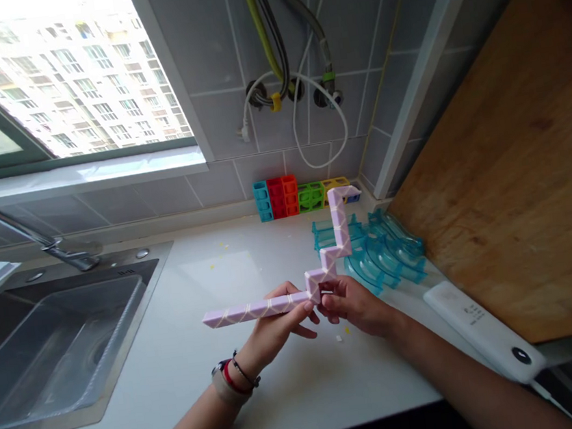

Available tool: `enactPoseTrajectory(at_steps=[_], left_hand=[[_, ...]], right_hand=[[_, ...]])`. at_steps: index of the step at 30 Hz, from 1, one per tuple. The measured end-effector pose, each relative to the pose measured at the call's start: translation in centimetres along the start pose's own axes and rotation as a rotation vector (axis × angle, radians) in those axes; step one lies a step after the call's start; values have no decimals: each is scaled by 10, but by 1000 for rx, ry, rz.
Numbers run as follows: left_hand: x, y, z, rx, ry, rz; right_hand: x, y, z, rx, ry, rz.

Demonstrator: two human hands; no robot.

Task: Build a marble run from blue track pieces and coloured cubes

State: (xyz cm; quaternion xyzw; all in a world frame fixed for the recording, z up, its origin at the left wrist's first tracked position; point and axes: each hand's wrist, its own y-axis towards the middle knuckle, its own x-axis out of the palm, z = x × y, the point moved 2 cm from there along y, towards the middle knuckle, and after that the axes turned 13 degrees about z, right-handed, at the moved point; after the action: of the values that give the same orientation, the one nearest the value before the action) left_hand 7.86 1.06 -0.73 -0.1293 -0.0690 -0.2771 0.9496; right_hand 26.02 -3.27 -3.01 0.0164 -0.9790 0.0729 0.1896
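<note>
A lilac snake puzzle (260, 309) with pale lines along its wedges is held above the white counter. Its left part is a long straight bar; from the middle it climbs in zigzag steps to the upper right, where its end bends over. My left hand (282, 319) grips the straight bar near the first bend, thumb on the near side and fingers behind. Just to the right, my right hand (350, 303) has its fingers curled at the lower stepped segments, close to the left fingertips. Part of the right grip is hidden behind the puzzle.
Coloured plastic blocks (284, 197) line the wall. Translucent teal curved pieces (383, 251) lie behind my right hand. At right, a white device (479, 330) sits by a wooden board (518, 167). A sink (96, 408) with a clear bin (67, 336) and faucet (13, 225) is left.
</note>
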Motion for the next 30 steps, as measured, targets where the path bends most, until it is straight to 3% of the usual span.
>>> enactPoseTrajectory(at_steps=[4,10,17,23,30], left_hand=[[2,2,-7,5,73,-15],[-2,6,-12,20,3,126],[2,5,-9,-4,-4,145],[-1,6,-8,0,-63,207],[0,6,-11,-3,-52,166]], right_hand=[[0,-1,-7,-98,-138,108],[3,-2,-16,-222,-229,137],[4,-2,-18,-193,-217,182],[-2,0,-16,-253,-176,282],[-5,0,2,-91,-93,244]])
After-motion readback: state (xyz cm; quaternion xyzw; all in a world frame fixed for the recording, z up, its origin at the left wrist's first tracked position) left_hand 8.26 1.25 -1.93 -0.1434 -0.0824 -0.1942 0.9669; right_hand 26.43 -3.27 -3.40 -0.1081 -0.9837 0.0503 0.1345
